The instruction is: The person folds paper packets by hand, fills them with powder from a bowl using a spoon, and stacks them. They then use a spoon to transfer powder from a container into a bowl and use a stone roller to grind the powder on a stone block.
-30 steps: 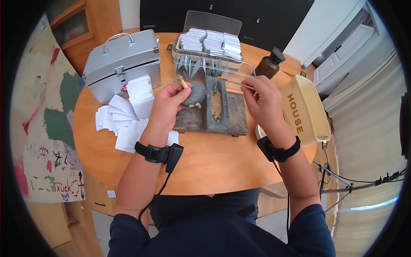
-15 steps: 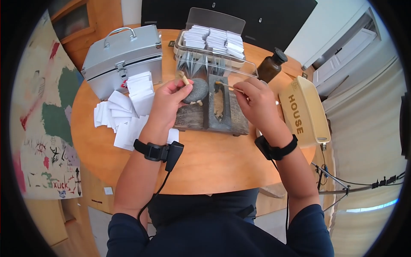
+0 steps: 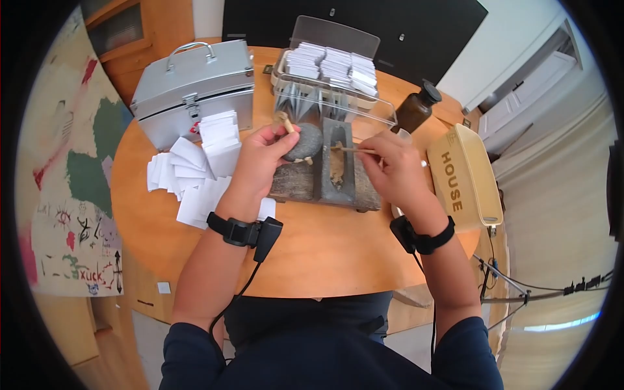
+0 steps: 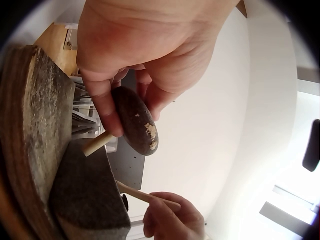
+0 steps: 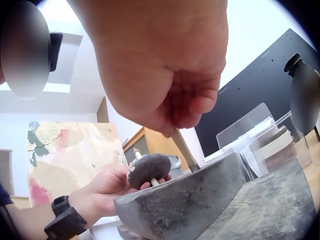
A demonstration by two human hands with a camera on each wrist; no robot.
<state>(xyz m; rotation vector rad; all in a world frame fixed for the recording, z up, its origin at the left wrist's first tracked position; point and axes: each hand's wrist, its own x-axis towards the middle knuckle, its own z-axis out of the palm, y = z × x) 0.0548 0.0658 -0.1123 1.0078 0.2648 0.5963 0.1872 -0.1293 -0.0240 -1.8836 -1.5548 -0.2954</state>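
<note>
In the head view my left hand point(image 3: 262, 158) grips a round dark stone disc point(image 3: 303, 142) with a short wooden rod through it; a pale patch marks the disc point(image 4: 151, 131) in the left wrist view. My right hand point(image 3: 396, 168) pinches a thin wooden stick point(image 3: 359, 151), whose far end is inside the long stone trough point(image 3: 326, 185). Tan powder point(image 3: 337, 168) lies in the trough. Under the trough is a weathered wooden board point(image 3: 290, 184). The disc is held just left of the trough.
A silver case point(image 3: 195, 91) and white paper packets point(image 3: 220, 140) are at the left. Behind the trough stands a clear-lidded box point(image 3: 383, 112) of packets. A brown bottle point(image 3: 415, 112) and a cream HOUSE bin point(image 3: 463, 175) stand at the right.
My right hand has lowered the stick from above the trough's far end into it, then moved its tip nearer me along the trough. My left hand still holds the disc.
</note>
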